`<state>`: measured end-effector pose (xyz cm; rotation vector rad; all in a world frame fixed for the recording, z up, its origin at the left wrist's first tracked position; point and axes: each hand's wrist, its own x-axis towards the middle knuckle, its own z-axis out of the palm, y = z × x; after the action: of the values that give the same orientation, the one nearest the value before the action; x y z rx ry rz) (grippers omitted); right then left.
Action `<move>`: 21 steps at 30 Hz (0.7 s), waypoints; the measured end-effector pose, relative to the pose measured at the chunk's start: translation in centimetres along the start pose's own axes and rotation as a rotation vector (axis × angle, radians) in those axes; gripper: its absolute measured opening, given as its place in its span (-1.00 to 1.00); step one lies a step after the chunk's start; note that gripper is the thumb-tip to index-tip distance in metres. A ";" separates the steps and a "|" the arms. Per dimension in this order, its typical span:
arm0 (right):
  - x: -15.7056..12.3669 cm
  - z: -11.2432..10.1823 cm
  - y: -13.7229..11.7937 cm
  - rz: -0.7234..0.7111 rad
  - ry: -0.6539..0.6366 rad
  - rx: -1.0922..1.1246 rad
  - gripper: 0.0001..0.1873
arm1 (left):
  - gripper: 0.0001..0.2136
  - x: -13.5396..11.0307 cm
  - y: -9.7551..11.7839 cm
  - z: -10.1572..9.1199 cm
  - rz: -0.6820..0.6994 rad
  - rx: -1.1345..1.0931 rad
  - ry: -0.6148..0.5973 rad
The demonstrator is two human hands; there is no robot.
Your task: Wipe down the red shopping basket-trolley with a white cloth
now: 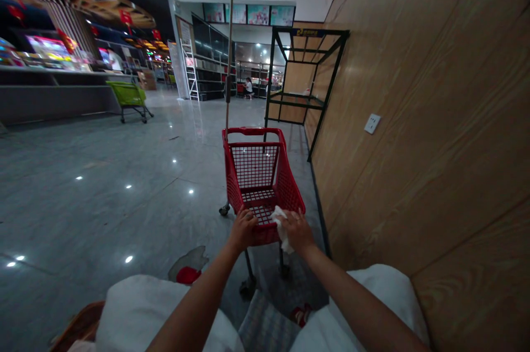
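Note:
A red shopping cart [257, 175] with a grid basket stands right in front of me, its handle at the far end. My left hand [244, 226] is closed over the near rim of the basket, toward its left corner. At the right of the same rim, my right hand [295, 229] presses a crumpled white cloth [281, 225] against the cart. Part of the cloth hangs down below the rim. The fingers' undersides are hidden. Inside the basket only its red grid shows.
A wood-panelled wall [414, 148] with a socket [372, 123] runs along my right. Ahead stands a dark metal frame [290, 102]. A green cart [128, 97] is at the left by a counter [53, 95]. Liquid and something red [188, 275] lie on the floor.

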<state>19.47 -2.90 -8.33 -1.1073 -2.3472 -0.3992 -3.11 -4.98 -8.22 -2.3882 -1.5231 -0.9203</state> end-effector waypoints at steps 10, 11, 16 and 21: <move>0.5 2.2 -4.4 0.151 0.100 0.069 -0.62 | -0.93 0.2 1.5 1.0 -0.089 -0.031 0.078; 0.6 2.7 -5.5 0.141 0.121 0.067 -0.61 | -0.93 0.2 1.5 0.8 -0.086 -0.033 0.073; -0.6 2.5 -3.5 -0.073 0.126 0.031 -0.50 | -0.93 -0.1 0.8 -0.4 -0.029 -0.004 0.044; -2.5 0.1 4.0 0.045 0.045 -0.019 -0.41 | -0.91 -0.1 0.8 0.2 -0.031 0.033 0.041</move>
<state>23.88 -1.96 -9.68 -1.1456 -2.2793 -0.4263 -2.41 -5.36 -8.30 -2.3149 -1.5524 -0.9368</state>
